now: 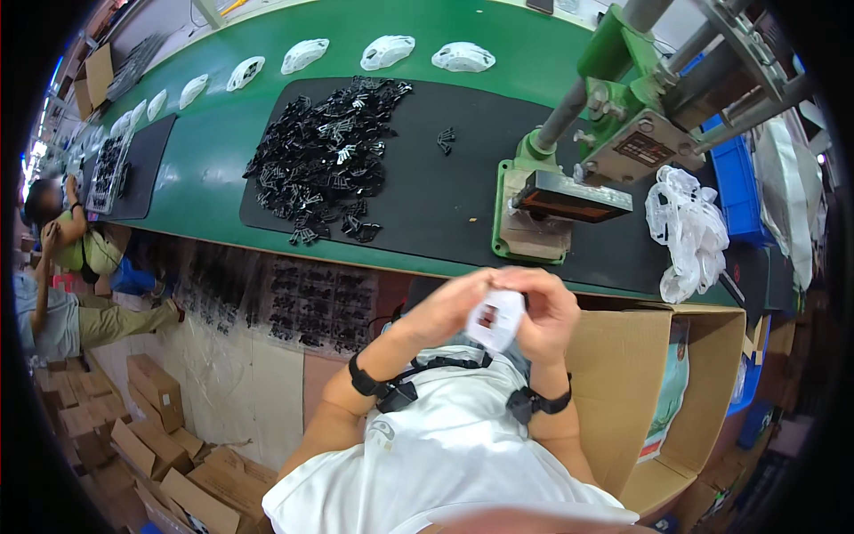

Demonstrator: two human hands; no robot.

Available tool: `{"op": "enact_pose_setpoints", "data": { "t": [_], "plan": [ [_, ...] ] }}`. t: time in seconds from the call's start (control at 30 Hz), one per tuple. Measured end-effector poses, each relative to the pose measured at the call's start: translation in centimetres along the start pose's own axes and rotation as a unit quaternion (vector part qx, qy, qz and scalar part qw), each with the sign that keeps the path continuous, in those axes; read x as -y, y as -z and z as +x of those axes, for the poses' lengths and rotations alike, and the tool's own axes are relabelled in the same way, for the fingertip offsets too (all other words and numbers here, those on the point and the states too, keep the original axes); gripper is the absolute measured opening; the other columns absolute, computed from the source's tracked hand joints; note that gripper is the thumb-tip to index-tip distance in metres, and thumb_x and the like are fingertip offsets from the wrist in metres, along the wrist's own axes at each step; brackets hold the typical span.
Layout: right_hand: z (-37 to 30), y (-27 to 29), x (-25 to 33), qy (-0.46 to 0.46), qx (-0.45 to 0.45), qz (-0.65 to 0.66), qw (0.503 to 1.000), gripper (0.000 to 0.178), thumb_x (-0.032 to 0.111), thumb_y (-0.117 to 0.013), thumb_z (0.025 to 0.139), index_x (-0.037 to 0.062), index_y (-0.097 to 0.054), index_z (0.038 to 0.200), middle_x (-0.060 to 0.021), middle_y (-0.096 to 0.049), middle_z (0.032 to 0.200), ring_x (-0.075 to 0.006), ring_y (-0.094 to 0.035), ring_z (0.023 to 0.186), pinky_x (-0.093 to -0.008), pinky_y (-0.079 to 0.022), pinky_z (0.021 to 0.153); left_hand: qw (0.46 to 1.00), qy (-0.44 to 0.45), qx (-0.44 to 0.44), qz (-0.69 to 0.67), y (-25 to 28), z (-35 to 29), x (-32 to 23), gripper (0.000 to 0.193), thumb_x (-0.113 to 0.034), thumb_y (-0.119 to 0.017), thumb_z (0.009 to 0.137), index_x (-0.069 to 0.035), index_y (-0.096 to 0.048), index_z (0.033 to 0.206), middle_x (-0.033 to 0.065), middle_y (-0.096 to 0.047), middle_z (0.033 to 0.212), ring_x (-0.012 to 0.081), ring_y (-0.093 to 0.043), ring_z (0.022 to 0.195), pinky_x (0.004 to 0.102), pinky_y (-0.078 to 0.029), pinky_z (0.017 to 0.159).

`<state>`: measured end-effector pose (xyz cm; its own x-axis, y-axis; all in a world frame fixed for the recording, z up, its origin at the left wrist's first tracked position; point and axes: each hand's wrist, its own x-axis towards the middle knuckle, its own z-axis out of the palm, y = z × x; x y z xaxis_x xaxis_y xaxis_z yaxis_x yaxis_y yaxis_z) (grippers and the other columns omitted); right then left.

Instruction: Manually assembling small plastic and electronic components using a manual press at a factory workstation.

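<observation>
In front of my chest, just off the table's near edge, I hold a small white plastic shell with a dark rectangular opening in it. My left hand grips it from the left, fingertips bent over its upper end. From the right, my right hand is closed around the same shell, its thumb and fingers meeting the left ones at the top. Part of the shell is hidden behind the fingers. Closest beyond my hands stands a green hand press with a dark rectangular block on it.
A heap of small black plastic parts covers the black mat; one part lies apart. Several white shells line the green table. White plastic bags and an open cardboard box are at right. Another person sits far left.
</observation>
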<state>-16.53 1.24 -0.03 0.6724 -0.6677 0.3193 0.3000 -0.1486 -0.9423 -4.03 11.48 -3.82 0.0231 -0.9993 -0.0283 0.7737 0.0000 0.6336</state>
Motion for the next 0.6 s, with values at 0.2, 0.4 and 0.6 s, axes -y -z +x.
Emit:
{"op": "enact_pose_setpoints", "data": {
  "t": [0.2,0.4,0.6],
  "plan": [
    [8.3,-2.2,-1.1,0.017,0.246,-0.122,0.961,0.013,0.003,-0.070,0.076,0.0045,-0.070,0.089,-0.0080,-0.071,0.092,-0.0292,-0.067,0.093,-0.0365,-0.051,0.084,0.986,-0.127,-0.109,0.015,3.8,-6.4,-4.2,0.049,-0.027,-0.071,0.087,0.003,-0.050,0.119,0.0091,-0.063,0.101,0.0124,-0.062,0.088,0.0246,-0.052,0.077],
    [16.3,-6.2,-9.2,0.080,0.008,-0.526,0.847,0.023,0.011,-0.069,0.081,0.0066,-0.064,0.103,-0.0129,-0.057,0.115,-0.0334,-0.059,0.102,-0.0417,-0.052,0.086,0.913,-0.225,-0.294,0.170,3.6,-9.7,-3.1,0.041,-0.001,-0.071,0.082,0.002,-0.051,0.118,0.0103,-0.060,0.112,0.0152,-0.060,0.101,0.0280,-0.047,0.091],
    [16.6,-6.4,-10.4,-0.001,0.048,-0.534,0.844,0.024,0.013,-0.070,0.081,0.0009,-0.063,0.100,-0.0172,-0.056,0.111,-0.0340,-0.062,0.097,-0.0412,-0.055,0.084,0.847,-0.263,-0.331,0.321,1.7,-7.7,-3.0,0.044,0.003,-0.073,0.078,0.001,-0.052,0.117,0.0077,-0.057,0.111,0.0134,-0.057,0.103,0.0265,-0.044,0.092]
  ]
}}
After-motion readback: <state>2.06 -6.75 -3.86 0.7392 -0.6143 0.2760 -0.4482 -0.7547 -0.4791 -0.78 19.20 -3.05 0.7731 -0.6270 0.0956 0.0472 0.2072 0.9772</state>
